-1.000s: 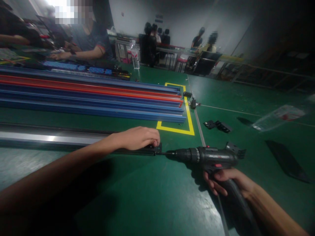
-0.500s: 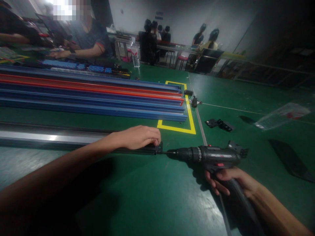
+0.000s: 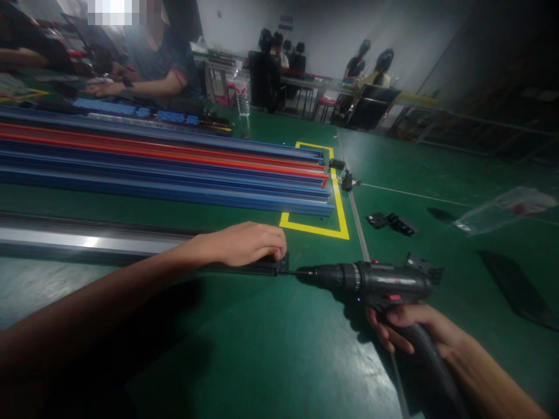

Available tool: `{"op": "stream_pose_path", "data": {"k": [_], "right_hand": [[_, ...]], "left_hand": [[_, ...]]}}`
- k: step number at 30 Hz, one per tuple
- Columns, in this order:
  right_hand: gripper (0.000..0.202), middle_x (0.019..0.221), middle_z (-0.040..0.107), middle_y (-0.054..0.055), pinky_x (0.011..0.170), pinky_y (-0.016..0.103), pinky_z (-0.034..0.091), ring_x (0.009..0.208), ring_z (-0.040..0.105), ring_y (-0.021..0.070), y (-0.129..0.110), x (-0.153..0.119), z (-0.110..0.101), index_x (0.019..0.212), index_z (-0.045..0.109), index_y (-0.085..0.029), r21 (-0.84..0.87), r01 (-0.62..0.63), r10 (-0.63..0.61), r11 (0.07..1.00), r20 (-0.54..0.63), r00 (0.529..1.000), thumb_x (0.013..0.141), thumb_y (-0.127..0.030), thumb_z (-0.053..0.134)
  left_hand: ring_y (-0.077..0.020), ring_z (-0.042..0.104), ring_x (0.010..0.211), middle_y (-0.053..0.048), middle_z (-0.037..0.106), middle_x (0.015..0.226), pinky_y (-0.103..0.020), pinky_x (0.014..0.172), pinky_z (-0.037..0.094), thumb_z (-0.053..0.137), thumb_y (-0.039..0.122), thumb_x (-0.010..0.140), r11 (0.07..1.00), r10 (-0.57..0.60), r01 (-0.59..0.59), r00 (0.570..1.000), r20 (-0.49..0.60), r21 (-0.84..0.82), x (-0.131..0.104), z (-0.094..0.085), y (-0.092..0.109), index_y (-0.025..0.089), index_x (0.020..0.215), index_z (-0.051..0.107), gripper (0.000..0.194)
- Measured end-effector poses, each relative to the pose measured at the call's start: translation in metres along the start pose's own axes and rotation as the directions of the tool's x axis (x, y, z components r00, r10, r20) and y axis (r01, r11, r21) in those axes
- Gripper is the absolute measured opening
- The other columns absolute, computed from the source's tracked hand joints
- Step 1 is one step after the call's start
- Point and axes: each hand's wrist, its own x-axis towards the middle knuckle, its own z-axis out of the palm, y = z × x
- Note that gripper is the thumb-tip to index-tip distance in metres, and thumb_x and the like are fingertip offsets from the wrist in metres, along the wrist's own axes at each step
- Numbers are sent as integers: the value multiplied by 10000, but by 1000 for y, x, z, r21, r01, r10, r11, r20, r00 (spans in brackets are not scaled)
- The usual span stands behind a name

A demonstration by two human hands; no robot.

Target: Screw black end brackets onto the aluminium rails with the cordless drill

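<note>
A long black and silver metal profile lies across the green table at the left. Over its right end my left hand is closed, fingers curled down. A small black end piece pokes out beside those fingers; how they grip it is hidden. My right hand is wrapped around the handle of a black cordless drill. Its long thin bit points left, and the tip meets the end piece at the profile's end.
Blue and red profiles lie behind, reaching into a yellow tape outline. Loose black brackets sit right of the tape. A clear plastic bottle lies at the right; another bottle stands further back. Co-workers sit beyond the table.
Both hands, the profile and the drill keep nearly the same pose, the bit still at the end piece. A small light now shows under the drill's body. The view has shifted slightly.
</note>
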Motion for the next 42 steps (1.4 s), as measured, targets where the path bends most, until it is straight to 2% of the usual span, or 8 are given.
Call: {"op": "stream_pose_path", "data": {"k": [16,28,36,39,42], "right_hand": [[252,732,734,82,542,178,524,450,582,64,-1,0,4,922,783,-87,-2,-14,14,1000,-30,999,755,-272,744],[268,746,722,79,564,209,547,422,551,55,-1,3,5,921,780,-87,-23,5,-6,1000,-23,1000,742,-284,745],[223,775,717,93,610,267,561,435,522,86,-10,-1,21,875,801,-170,-68,-52,43,996,-118,992,729,-335,765],[216,777,720,94,612,279,564,441,528,94,-9,0,19,892,798,-170,-66,-27,21,997,-88,996,748,-324,753],[261,785,721,94,625,275,572,445,540,87,-5,2,12,931,784,-119,-49,4,-5,999,-26,1000,758,-308,734]], "left_hand": [[-146,607,932,-11,657,1018,-253,795,429,422,176,1015,1000,-2,2,1000,4,-20,0,0,1,218,970,664,250],[-147,609,934,-9,659,1011,-248,802,429,423,166,1012,1000,-2,2,1000,8,-20,-1,0,0,221,977,664,250],[-150,612,911,-18,664,1000,-255,790,441,429,174,1001,999,-3,3,1000,-3,-39,0,1,0,217,965,684,261],[-150,613,926,-15,665,1001,-255,797,438,434,173,1004,999,-1,1,1000,-4,-39,0,1,0,221,971,681,254],[-148,610,944,-8,662,1015,-247,806,431,433,165,1009,1000,-5,5,1000,4,-23,0,0,1,224,973,673,249]]}}
